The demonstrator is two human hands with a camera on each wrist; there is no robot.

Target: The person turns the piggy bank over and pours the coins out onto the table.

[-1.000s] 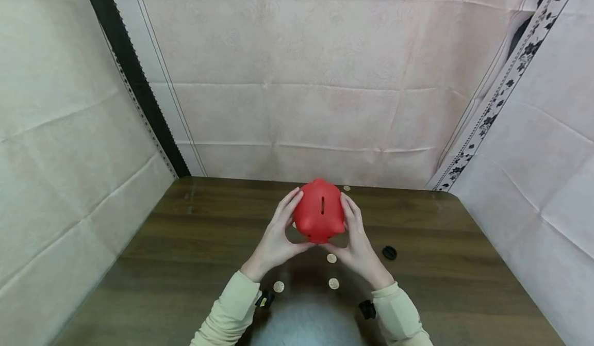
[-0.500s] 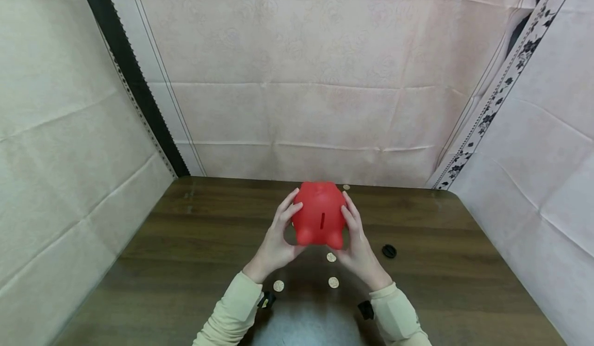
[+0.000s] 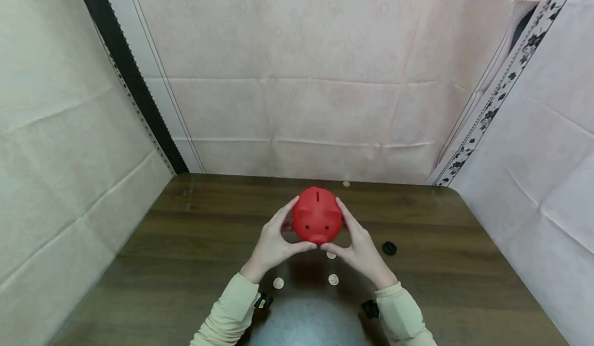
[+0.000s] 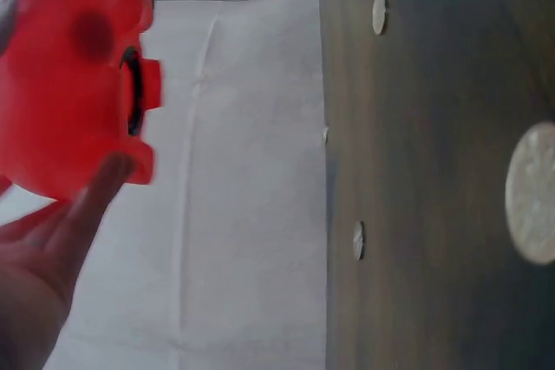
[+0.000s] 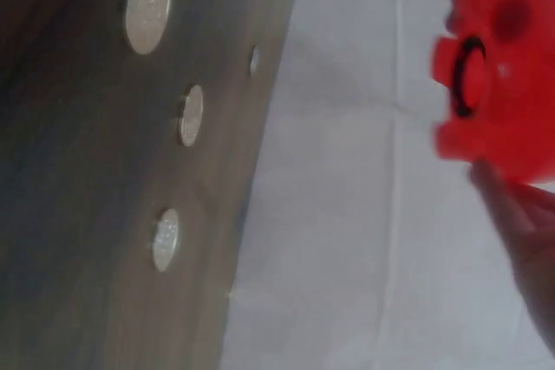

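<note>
A red piggy bank (image 3: 317, 219) is held up over the wooden table in both hands. Its snout and two dark eyes face the head camera, with the coin slot on top. My left hand (image 3: 274, 240) grips its left side, thumb under the snout and fingers up along the flank. The right hand (image 3: 357, 245) mirrors this on the other side. In the left wrist view, the underside of the piggy bank (image 4: 61, 84) shows stubby feet and a round opening with a black rim. That same rim shows on the piggy bank (image 5: 512, 119) in the right wrist view.
Coins lie on the table (image 3: 209, 263): one coin (image 3: 278, 283) near the left wrist, another coin (image 3: 333, 279) between the forearms, and a far coin (image 3: 346, 183) at the back edge. A black round plug (image 3: 389, 248) lies right of the right hand. White cloth walls (image 3: 297, 109) enclose the table.
The piggy bank has been tipped in both hands. Its slot first dropped lower in view, then came up to the top, and the face now shows. Both hands keep their hold.
</note>
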